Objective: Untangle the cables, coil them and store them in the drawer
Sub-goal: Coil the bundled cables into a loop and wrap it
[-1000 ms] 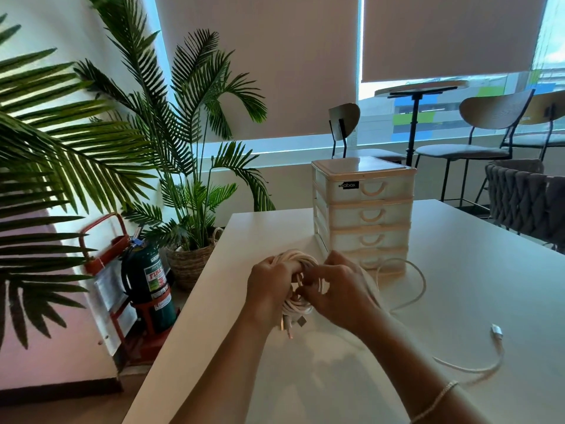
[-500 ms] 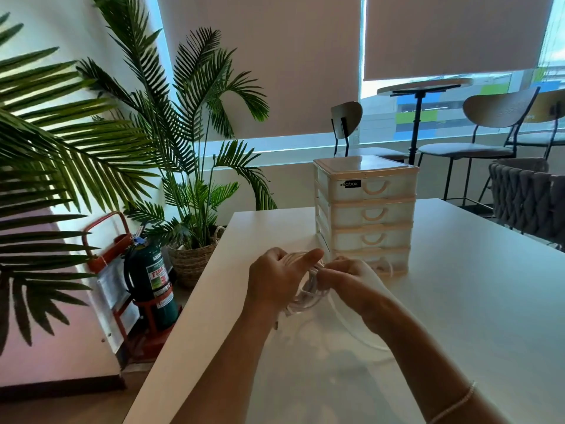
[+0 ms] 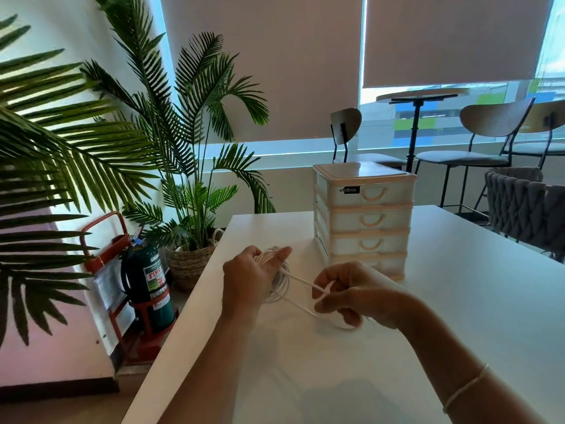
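Left hand (image 3: 249, 275) fingers curled round the coil (image 3: 279, 281), just above the table (image 3: 458, 301) before the drawers (image 3: 365, 220). Right hand (image 3: 351, 293) pinching the cable's loose strand (image 3: 301, 280), now pulled rightward, away from the coil.

Looks like an office lounge or café-style common room. Long white table (image 3: 458, 301) up front, small plastic drawer unit (image 3: 365, 218) standing on it. Tall round bistro table (image 3: 422, 94) with high-backed chairs (image 3: 489, 123) along the window, roller blinds (image 3: 452, 38) half drawn. Potted palm (image 3: 195, 148) in a woven basket, green fire extinguisher (image 3: 146, 283) on a red stand by the wall. Woven grey chair (image 3: 526, 206) at right.
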`<act>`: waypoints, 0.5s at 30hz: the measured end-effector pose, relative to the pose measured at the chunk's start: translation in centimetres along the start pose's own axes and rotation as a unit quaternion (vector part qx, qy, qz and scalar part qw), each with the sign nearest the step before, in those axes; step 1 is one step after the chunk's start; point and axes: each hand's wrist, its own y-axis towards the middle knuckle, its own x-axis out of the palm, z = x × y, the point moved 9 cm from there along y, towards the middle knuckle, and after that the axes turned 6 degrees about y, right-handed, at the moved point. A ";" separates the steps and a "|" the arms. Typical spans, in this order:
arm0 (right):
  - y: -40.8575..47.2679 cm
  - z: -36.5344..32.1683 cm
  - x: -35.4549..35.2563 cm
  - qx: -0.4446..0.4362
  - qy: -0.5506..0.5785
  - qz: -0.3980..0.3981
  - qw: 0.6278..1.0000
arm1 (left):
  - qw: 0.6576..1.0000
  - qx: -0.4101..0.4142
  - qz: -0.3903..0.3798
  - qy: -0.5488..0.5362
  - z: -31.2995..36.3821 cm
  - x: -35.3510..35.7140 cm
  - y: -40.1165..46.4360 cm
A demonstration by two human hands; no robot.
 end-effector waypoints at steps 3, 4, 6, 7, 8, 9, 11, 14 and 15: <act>0.0 1.2 0.2 0.043 -0.034 -0.064 0.996 | 1.000 -0.015 0.012 0.013 -0.8 -0.4 0.2; -0.1 1.5 0.1 0.050 -0.040 -0.084 0.994 | 1.000 -0.017 0.017 0.015 -1.1 -0.6 0.2; -0.5 1.4 -0.2 0.034 -0.027 -0.114 0.993 | 0.999 -0.024 0.027 0.021 -1.5 -1.0 0.5; -0.6 1.2 -0.5 0.013 0.006 -0.122 0.992 | 0.999 -0.033 0.033 0.023 -1.8 -1.2 0.6; -0.6 1.2 -1.1 -0.012 0.059 -0.121 0.991 | 0.998 -0.044 0.037 0.022 -2.1 -1.5 0.7; -0.6 1.3 -1.9 -0.028 0.117 -0.115 0.986 | 0.998 -0.053 0.040 0.021 -2.3 -1.6 0.8; -0.6 1.7 -2.9 -0.041 0.189 -0.112 0.975 | 0.997 -0.063 0.042 0.027 -2.3 -1.7 0.8; -0.7 2.8 -3.4 0.007 0.155 -0.084 0.984 | 0.996 -0.071 0.045 0.024 -2.6 -1.7 0.6; -0.8 2.9 -3.6 0.024 0.125 -0.073 0.989 | 0.996 -0.075 0.045 0.026 -2.8 -1.8 0.6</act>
